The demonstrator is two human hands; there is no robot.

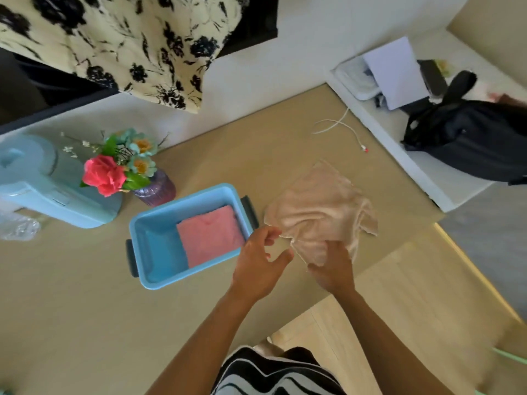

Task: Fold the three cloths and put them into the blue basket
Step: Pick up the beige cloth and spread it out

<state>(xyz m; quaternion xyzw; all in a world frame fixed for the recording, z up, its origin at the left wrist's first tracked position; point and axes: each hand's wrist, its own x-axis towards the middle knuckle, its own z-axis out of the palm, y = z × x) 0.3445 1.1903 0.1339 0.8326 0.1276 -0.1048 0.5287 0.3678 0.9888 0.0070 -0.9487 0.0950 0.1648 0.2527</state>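
Observation:
A beige cloth [319, 209] lies crumpled on the tan table, to the right of the blue basket [142, 223]. Inside the basket a folded pink cloth [211, 235] fills the right half, with what looks like a folded blue cloth [166, 252] in the left half. My left hand [259, 263] hovers at the beige cloth's near left corner, fingers spread, its fingertips touching the edge. My right hand [333, 266] rests on the cloth's near edge with its fingers curled into the fabric.
A purple vase of artificial flowers [154, 186] and a light blue appliance [37, 181] stand left of the basket. A white cable [339, 126] lies at the table's far side. A black bag [467, 138] sits on a white surface to the right.

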